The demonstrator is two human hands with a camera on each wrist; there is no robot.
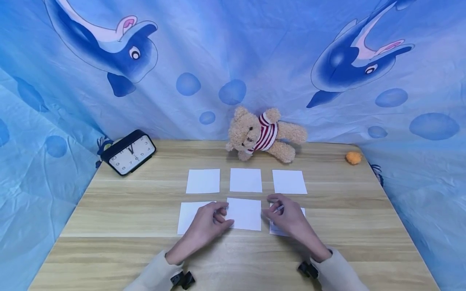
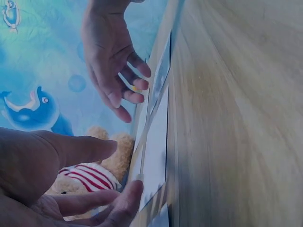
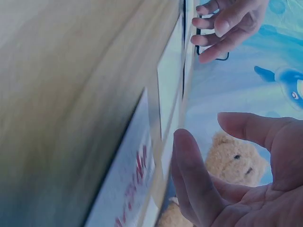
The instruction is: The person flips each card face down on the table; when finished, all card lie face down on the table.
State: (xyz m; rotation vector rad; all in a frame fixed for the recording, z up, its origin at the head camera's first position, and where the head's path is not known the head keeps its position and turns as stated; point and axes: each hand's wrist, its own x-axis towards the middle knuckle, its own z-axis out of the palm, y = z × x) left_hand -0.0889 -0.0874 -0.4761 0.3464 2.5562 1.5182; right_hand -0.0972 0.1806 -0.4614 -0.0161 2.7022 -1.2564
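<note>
White square cards lie on the table in two rows of three. My left hand (image 1: 209, 221) is over the front-left card (image 1: 186, 216), its thumb and fingertips at the left edge of the front-middle card (image 1: 245, 216). In the left wrist view a gap separates that thumb from the fingers. Above the front-right card (image 1: 275, 230), which it partly covers, hovers my right hand (image 1: 290, 217) with thumb and fingers apart and nothing between them. Red writing marks this card's upper face in the right wrist view (image 3: 128, 189).
Behind the back row of cards (image 1: 245, 180) a teddy bear (image 1: 267, 133) in a striped shirt lies on its side. A black-framed clock (image 1: 132, 153) stands at back left, and a small orange object (image 1: 353, 157) sits at back right. A dolphin-print curtain (image 1: 269, 52) hangs behind the table.
</note>
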